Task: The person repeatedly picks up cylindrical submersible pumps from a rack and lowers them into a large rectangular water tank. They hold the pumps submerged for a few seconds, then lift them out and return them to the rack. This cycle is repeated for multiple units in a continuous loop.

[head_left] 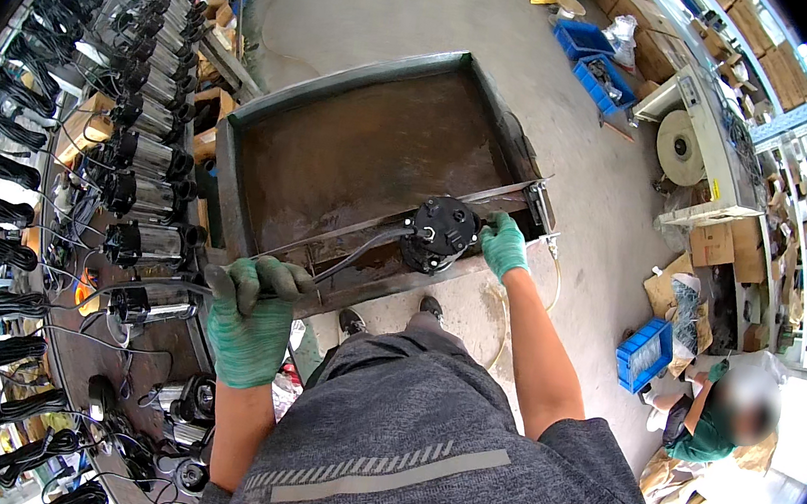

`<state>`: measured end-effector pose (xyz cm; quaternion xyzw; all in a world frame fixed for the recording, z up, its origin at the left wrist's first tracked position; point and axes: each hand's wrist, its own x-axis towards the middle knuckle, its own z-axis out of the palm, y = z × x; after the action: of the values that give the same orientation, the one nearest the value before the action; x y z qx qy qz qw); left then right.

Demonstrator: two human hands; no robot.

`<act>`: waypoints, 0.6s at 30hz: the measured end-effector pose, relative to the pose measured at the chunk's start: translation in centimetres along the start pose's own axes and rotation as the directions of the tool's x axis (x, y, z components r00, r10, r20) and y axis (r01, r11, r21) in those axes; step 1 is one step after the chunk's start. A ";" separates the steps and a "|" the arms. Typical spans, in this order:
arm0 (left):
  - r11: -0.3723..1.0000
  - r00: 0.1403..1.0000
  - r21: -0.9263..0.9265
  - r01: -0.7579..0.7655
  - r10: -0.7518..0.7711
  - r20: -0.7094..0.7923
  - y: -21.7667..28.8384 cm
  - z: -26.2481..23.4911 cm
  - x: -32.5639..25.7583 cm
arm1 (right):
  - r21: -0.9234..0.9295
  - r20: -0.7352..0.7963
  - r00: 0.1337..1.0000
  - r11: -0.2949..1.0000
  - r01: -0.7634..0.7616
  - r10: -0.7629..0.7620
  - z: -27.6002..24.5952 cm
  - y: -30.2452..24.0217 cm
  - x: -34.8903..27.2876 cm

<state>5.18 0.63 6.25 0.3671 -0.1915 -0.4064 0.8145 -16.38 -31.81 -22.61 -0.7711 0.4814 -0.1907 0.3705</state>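
Lower body of black round pump (441,234) hidden inside rusty metal tank (356,145), black cable (355,254) end covered by left green-gloved hand (249,319), seated person (731,418) at four o'clock blurred

Even daylight, bright overexposed glare at far right, soft shadows, sharp centre, heavy fisheye bending with black vignette at rim, one blurred patch near right.

Seen from above, a rusty metal tank (356,145) stands on the concrete floor (373,7). The right hand (504,246), in a green glove, touches a black pump (440,233) resting on a bar (491,194) at the tank's near edge. The left hand (250,319), gloved too, grips the pump's black cable (353,256). Rows of steel pumps (149,150) with coiled cables fill the left side; blue crates (645,354) sit on the right, near a crouching person (721,417)
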 end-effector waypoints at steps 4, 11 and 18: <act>1.000 1.000 0.023 -0.008 0.008 -0.010 0.2 0.1 -0.5 | -0.101 0.064 0.997 0.994 0.046 -0.040 0.6 -1.6 0.3; 0.985 0.961 -0.167 -0.041 -0.007 -0.277 1.0 -2.1 -1.2 | 0.008 0.113 0.993 0.999 -0.043 0.042 2.1 0.9 2.0; 0.972 0.803 -0.016 -0.234 0.184 -0.567 5.5 -11.3 -5.7 | -0.116 0.040 0.975 0.968 0.222 -0.218 -0.4 -9.5 -1.8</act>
<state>11.53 12.39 2.87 0.4121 0.0346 -0.1960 0.8891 -11.75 -27.86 -15.07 -0.8431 0.3985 -0.1909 0.3065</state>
